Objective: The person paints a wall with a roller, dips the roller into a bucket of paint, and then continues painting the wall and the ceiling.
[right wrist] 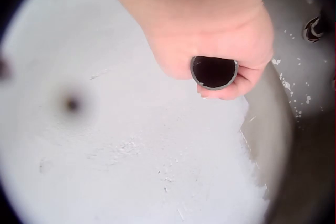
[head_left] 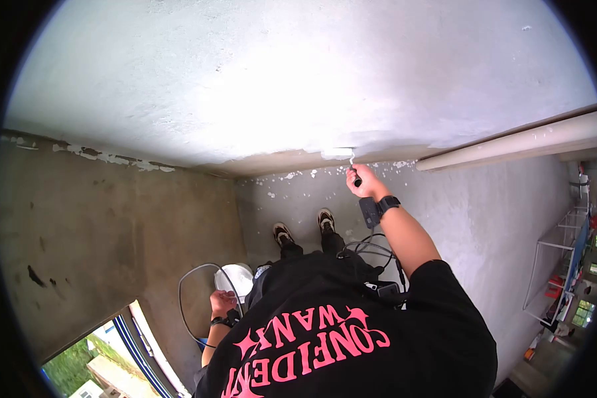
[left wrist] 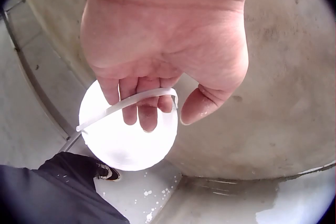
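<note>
My right hand (head_left: 370, 184) grips a paint roller (head_left: 338, 152) by its handle, and the white roller sleeve lies against the low part of the wall. In the right wrist view the dark, hollow butt of the handle (right wrist: 214, 73) pokes out of the curled right hand (right wrist: 247, 40). Down at my left side, a white bucket (head_left: 235, 280) hangs from my left hand (head_left: 222, 302). Its pale bail handle (left wrist: 131, 100) crosses the hooked fingers of the left hand (left wrist: 163, 45) in the left wrist view. Glare hides what the bucket (left wrist: 128, 150) contains.
The wall (head_left: 259, 79) ahead is mostly white, with a bare grey-brown strip along its foot. White drips spot the floor (head_left: 292, 196) near my shoes (head_left: 326, 221). A white pipe (head_left: 511, 142) runs along the right. Cables loop by both arms; a window opening (head_left: 106, 358) lies lower left.
</note>
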The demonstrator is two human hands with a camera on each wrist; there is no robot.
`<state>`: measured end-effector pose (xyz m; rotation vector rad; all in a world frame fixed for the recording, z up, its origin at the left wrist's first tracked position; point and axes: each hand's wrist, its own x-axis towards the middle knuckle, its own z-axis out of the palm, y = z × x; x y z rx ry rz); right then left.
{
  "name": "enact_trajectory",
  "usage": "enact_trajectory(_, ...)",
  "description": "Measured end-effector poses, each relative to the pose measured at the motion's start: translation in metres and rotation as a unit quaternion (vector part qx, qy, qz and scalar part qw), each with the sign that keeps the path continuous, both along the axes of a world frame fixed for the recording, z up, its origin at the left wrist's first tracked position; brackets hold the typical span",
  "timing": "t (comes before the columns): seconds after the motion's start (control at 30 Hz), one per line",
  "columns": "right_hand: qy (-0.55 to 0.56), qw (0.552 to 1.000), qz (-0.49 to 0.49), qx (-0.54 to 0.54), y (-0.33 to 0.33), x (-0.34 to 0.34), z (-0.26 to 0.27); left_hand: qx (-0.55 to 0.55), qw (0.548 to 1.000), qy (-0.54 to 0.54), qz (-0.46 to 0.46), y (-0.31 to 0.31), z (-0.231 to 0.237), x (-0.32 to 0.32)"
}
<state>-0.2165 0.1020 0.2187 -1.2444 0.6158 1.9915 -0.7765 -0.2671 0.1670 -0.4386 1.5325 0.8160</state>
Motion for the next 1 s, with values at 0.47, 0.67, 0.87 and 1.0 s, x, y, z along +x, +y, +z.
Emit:
enact_trajectory(0.47,0.07,0.995,-0.061,-0.032,-0.004,0.004,0.01,0.001,0.999,0.041,-0.006,0.022,0.032,0.019)
enact_trajectory(0.67,0.115,0.991,-0.059,-0.03,-0.016,0.004,-0.01,-0.001,1.0,0.023,-0.015,0.019,0.013,0.008)
enact_trajectory(0.87,0.069,0.997,-0.025,-0.025,-0.037,0.008,0.001,-0.027,0.999,0.031,-0.002,0.027,0.018,0.016)
enact_trajectory(1.0,0.09,0.994,0.037,-0.044,-0.042,0.012,-0.002,0.012,1.0,0.015,0.002,0.025,0.015,0.012)
